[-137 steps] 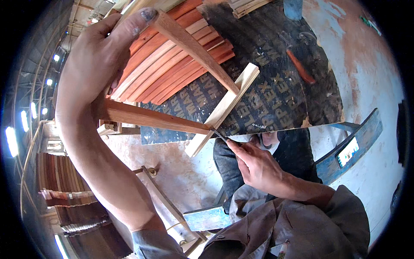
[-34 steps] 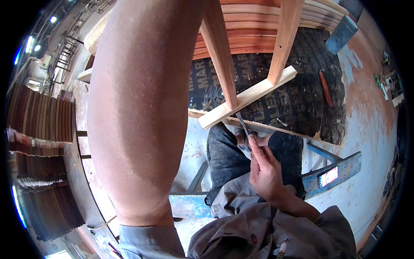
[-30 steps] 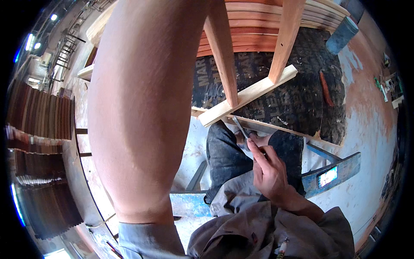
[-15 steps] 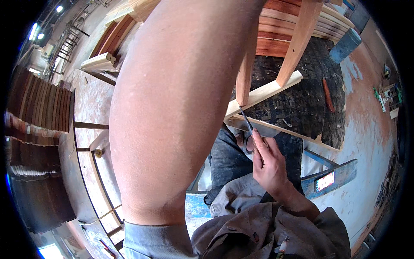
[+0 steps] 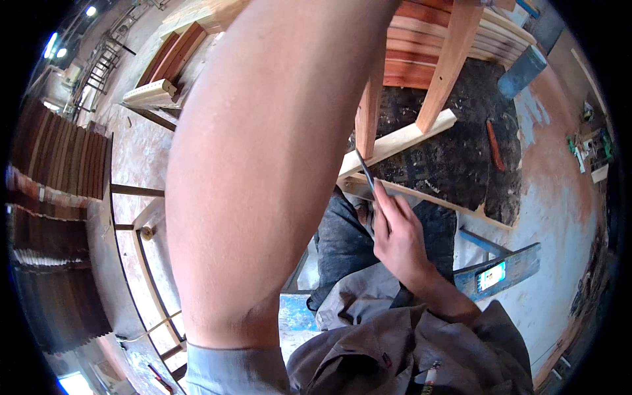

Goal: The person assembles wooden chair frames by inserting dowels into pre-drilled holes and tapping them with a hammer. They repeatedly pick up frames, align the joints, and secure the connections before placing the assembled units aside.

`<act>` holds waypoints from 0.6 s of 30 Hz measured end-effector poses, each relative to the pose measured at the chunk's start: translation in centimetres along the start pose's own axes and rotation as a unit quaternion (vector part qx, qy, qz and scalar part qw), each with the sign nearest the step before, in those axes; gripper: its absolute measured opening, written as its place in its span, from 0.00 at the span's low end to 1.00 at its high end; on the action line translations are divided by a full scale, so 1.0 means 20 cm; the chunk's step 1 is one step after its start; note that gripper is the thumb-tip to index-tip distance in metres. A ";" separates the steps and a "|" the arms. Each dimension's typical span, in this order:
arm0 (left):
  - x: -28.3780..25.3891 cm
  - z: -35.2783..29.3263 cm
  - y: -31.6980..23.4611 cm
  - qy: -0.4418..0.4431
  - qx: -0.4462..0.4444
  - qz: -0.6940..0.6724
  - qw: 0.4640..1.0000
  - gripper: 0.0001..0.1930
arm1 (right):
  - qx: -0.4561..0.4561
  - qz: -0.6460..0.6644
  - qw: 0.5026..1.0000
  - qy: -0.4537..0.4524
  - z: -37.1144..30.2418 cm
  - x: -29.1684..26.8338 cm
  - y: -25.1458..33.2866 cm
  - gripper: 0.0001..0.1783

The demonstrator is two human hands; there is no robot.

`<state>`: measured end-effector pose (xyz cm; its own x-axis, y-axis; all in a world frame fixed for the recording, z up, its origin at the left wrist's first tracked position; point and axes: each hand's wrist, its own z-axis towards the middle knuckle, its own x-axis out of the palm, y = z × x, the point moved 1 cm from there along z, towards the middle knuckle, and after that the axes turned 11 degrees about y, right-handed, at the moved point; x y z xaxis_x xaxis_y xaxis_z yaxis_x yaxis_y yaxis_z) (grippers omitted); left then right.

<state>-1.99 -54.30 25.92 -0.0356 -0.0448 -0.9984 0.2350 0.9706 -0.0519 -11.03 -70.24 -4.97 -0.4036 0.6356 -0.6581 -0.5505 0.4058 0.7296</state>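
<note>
One right hand (image 5: 398, 237) closed around a thin dark blade-like tool (image 5: 366, 174), tip touching the pale wooden crossbar (image 5: 401, 139) of a slatted wooden frame (image 5: 454, 39). Left forearm (image 5: 263, 164) raised beside that crossbar; left hand out of view, grip impossible to tell.

Seconds ago the left hand grips a reddish slat high up, fingers in plain sight; now only the left forearm (image 5: 263, 171) shows, raised close to the camera and covering the middle of the view, the hand itself out of sight. The wooden frame (image 5: 454, 46) stands steeper and nearer than before, its pale crossbar (image 5: 401, 139) now running up to the right. The right hand (image 5: 398, 237) sits higher and closer to the crossbar, the thin dark tool (image 5: 365, 172) in its fingers tipped more upright, its point touching the bar's lower edge instead of the slat's end.
</note>
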 end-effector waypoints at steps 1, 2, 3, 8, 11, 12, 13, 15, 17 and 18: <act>-0.01 0.00 0.00 -0.002 0.003 -0.004 1.000 0.34 | 0.006 0.005 1.000 0.009 -0.07 -0.02 -0.01 0.26; -0.01 0.01 0.00 0.001 0.007 -0.006 1.000 0.34 | 0.014 0.014 1.000 0.019 -0.12 -0.03 -0.01 0.27; -0.01 0.01 0.00 0.001 0.006 -0.006 1.000 0.34 | 0.006 -0.001 1.000 0.013 -0.15 -0.05 -0.01 0.28; -0.01 0.05 0.01 -0.002 0.022 -0.006 1.000 0.35 | -0.003 0.003 1.000 0.024 -0.13 -0.09 0.02 0.30; 0.00 0.12 -0.01 -0.001 0.038 0.005 0.999 0.36 | 0.016 -0.002 0.999 0.039 -0.06 -0.07 0.00 0.31; -0.01 0.15 -0.02 -0.010 0.047 0.010 0.999 0.36 | 0.029 -0.016 0.999 0.040 -0.03 -0.08 -0.02 0.31; 0.00 0.18 -0.01 -0.008 0.048 0.024 0.999 0.36 | 0.024 0.033 0.999 0.028 0.01 -0.02 -0.02 0.31; -0.01 0.22 0.02 -0.015 0.060 0.063 0.996 0.36 | -0.028 -0.006 1.000 0.009 0.06 -0.02 -0.06 0.31; -0.03 0.28 0.06 0.009 0.072 0.150 0.986 0.37 | -0.062 -0.017 0.998 0.014 0.01 -0.11 -0.08 0.31; 0.02 0.36 0.07 0.014 0.100 0.177 0.979 0.37 | -0.059 -0.014 0.998 0.010 -0.05 -0.18 -0.12 0.31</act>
<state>5.34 -54.56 25.33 0.0569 0.2957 -0.9536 0.4222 0.8584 0.2914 -8.96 -74.21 -4.60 -0.3996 0.6118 -0.6827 -0.6444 0.3421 0.6839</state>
